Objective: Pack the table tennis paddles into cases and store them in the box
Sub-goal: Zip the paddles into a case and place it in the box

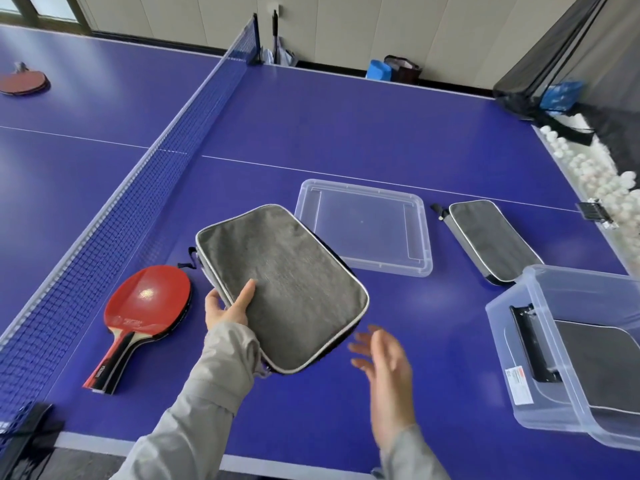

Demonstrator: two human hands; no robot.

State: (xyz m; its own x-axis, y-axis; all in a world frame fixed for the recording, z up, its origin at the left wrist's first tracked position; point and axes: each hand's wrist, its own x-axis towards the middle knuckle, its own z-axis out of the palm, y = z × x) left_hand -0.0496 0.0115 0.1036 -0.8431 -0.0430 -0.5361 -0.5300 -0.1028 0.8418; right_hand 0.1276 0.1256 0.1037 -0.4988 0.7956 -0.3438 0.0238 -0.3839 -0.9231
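My left hand (227,306) grips the left edge of a grey paddle case (284,285) and holds it tilted above the blue table. My right hand (384,368) hovers open and blurred just below the case's right corner, apart from it. Left of the case, a stack of red paddles (145,306) lies on the table by the net. A second grey case (491,240) lies at the right. The clear box (540,393) at the right edge has a dark case (602,368) inside it. The box's clear lid (363,226) lies behind the held case.
The net (138,192) runs along the left, and the table (346,116) stretches beyond it. More red paddles (22,81) lie far left beyond the net. White balls (595,174) fill a catch net at the right end. The table's near edge (304,465) is just below my arms.
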